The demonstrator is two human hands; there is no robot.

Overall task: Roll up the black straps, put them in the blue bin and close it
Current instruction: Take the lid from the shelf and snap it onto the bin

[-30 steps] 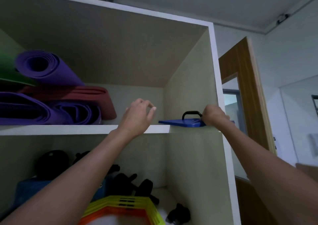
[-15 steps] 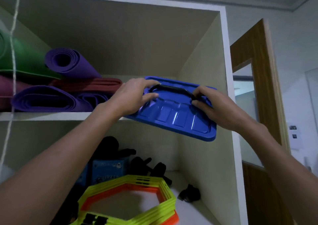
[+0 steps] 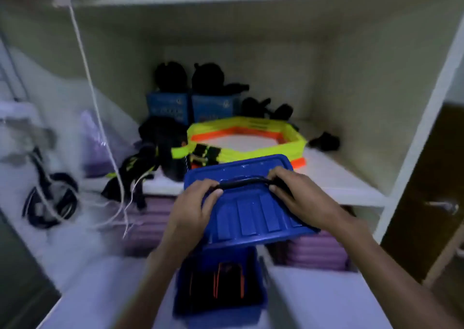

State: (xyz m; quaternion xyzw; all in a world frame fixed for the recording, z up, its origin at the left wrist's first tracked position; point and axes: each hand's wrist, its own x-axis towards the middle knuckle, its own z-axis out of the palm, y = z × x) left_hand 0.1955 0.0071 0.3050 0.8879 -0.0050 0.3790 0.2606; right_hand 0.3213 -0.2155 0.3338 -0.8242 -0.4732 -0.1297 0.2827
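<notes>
Black straps with orange edging [image 3: 227, 282] sit inside open blue plastic bin [image 3: 218, 308] nearest camera; above, left hand [image 3: 192, 211] and right hand [image 3: 298, 198] clasp ribbed blue lid [image 3: 251, 215] by its black handle [image 3: 244, 184]; beyond, yellow-orange hexagonal rings [image 3: 247, 140] crowd white shelf [image 3: 334, 178].

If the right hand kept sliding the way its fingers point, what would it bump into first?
Probably the left hand: the right hand points leftward along the black handle of the blue lid. Depth is blurry.
</notes>
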